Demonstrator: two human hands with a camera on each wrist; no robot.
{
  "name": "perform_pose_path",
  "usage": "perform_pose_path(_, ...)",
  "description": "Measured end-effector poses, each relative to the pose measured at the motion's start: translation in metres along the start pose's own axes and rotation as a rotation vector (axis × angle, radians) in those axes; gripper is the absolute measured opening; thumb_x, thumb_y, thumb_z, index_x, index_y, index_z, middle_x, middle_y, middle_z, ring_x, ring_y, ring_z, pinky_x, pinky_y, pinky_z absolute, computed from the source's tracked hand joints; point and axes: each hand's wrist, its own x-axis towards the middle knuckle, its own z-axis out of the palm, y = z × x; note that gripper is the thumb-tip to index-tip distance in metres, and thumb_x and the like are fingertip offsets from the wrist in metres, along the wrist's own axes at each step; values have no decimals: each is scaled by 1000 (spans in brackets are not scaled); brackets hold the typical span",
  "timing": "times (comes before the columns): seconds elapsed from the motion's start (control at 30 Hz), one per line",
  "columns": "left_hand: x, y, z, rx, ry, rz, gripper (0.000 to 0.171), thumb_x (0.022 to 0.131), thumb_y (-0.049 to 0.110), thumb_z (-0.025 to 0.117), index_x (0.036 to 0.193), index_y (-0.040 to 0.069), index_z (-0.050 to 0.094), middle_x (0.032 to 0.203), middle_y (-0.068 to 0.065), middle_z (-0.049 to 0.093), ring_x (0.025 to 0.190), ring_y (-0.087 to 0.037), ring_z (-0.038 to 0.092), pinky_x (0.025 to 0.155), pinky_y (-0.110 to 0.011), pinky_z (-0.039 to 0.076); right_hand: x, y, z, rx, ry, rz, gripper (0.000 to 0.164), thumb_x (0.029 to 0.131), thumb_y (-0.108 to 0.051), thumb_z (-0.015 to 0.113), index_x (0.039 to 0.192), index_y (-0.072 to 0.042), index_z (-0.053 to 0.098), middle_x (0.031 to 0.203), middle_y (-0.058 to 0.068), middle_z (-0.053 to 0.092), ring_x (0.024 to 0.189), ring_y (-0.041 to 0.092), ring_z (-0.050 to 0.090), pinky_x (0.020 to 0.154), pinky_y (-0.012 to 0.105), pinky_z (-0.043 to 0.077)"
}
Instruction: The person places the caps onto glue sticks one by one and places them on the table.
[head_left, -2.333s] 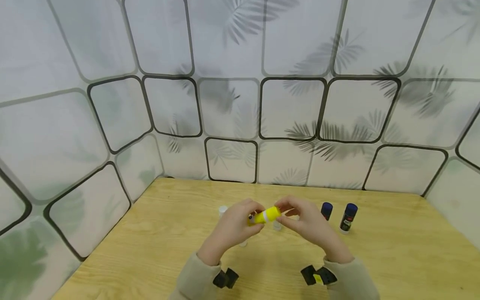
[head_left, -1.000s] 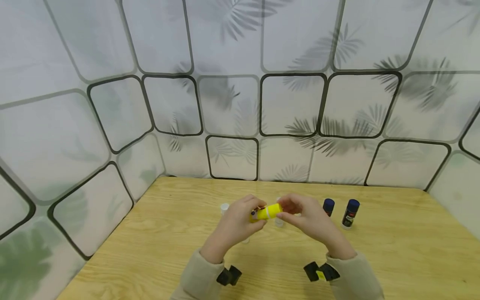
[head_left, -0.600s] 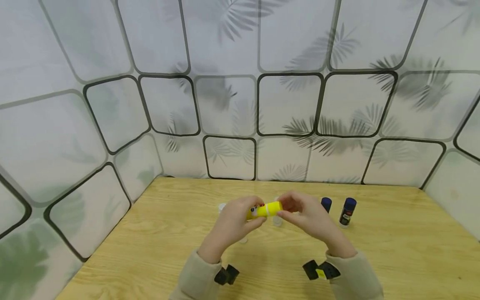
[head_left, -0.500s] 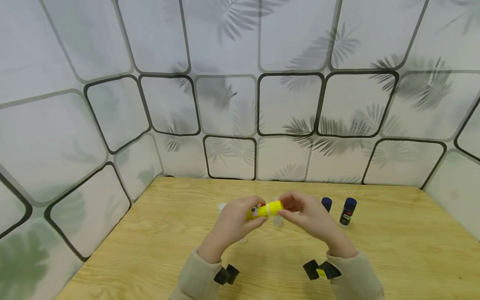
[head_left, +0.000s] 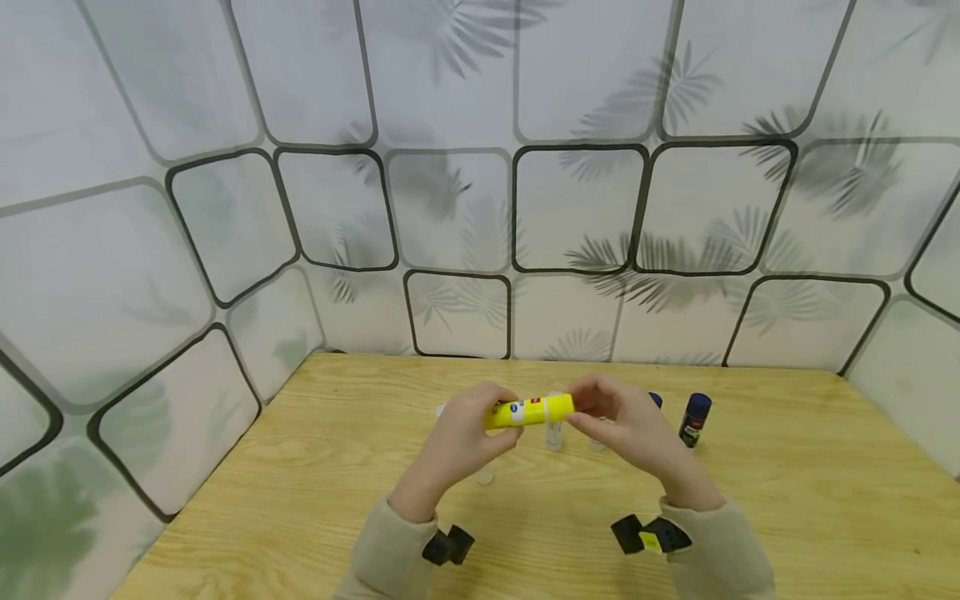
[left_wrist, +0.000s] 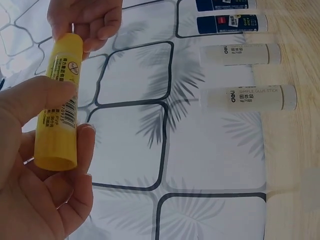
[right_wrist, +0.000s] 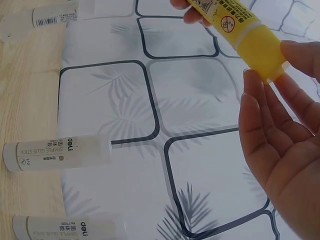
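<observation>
In the head view a yellow glue stick (head_left: 532, 411) is held nearly level above the table, its printed label facing up. My left hand (head_left: 463, 429) grips its body; in the left wrist view the thumb (left_wrist: 52, 94) lies across the barcode side. My right hand (head_left: 626, 425) pinches the cap end, with thumb (right_wrist: 302, 57) and fingers (right_wrist: 260, 100) on either side of the yellow cap (right_wrist: 260, 50) in the right wrist view. The cap sits on the stick. Behind the hands stands a translucent white glue stick (head_left: 553, 435).
On the wooden table (head_left: 315, 500), a navy-capped glue stick (head_left: 695, 419) stands at the right, another navy cap (head_left: 656, 399) mostly hidden by my right hand. More white glue sticks (right_wrist: 57, 154) stand nearby, partly covered by the hands. A patterned curtain (head_left: 570, 208) closes off the back.
The yellow glue stick has risen a little and levelled out, and more of its label shows. My right hand has shifted slightly right, my left hand slightly up; both keep their hold.
</observation>
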Motion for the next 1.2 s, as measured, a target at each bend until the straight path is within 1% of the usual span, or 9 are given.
perform_pose_path(0.1,0,-2,-2,-17,32,-32,27,75,15,70,97,5,59,89,-1,59,71,-9,50,61,-22,44,-2,-1,-3,12,23,6,20,82,-7,61,101,-1,55,92,9,58,76,17,58,65,29,50)
perform_pose_path(0.17,0,-2,-3,-60,53,-60,27,75,17,71,97,6,60,88,0,59,70,-9,50,59,-22,44,-4,-1,-6,15,37,9,22,83,-8,61,102,1,54,93,10,58,77,17,58,65,29,50)
perform_pose_path(0.27,0,-2,-7,-145,74,-85,27,75,16,71,98,5,61,87,0,59,71,-10,50,59,-23,45,-6,-2,-9,27,53,30,25,84,-9,60,105,1,53,95,12,58,80,17,58,67,28,49)
perform_pose_path(0.4,0,-1,-8,-263,76,-105,27,77,12,69,102,2,62,88,-3,59,73,-13,52,61,-24,48,-10,-2,-13,46,67,41,27,84,-8,60,108,0,52,98,13,58,82,17,59,69,27,49)
perform_pose_path(0.63,-1,2,-8,-374,112,-110,29,75,5,69,102,0,61,92,-7,60,77,-16,56,64,-25,49,-13,-2,-15,73,72,33,30,85,-10,59,111,2,52,100,14,56,84,16,59,70,30,50)
perform_pose_path(0.77,-2,3,-8,-396,116,-85,29,74,3,70,101,0,61,94,-8,59,80,-18,57,65,-24,50,-13,-4,-15,74,77,40,30,84,-9,59,111,4,53,100,15,57,84,18,59,69,29,50)
perform_pose_path(0.93,-1,2,-10,-364,159,-37,29,71,1,71,98,0,61,92,-7,59,79,-17,57,65,-25,50,-7,-7,-15,46,94,34,29,83,-10,61,109,1,55,100,13,58,83,18,59,68,27,49)
perform_pose_path(1.03,-1,2,-10,-351,174,-44,28,70,1,72,96,2,62,90,-5,59,78,-14,56,65,-27,50,-6,-8,-14,42,95,25,29,83,-8,62,109,1,56,100,12,59,82,17,59,68,27,49)
perform_pose_path(1.2,-3,3,-6,-365,187,-40,26,68,0,73,92,1,63,89,-7,59,76,-17,56,66,-31,50,-9,-7,-14,50,107,20,27,82,-5,61,107,3,56,99,14,59,81,15,59,68,26,49)
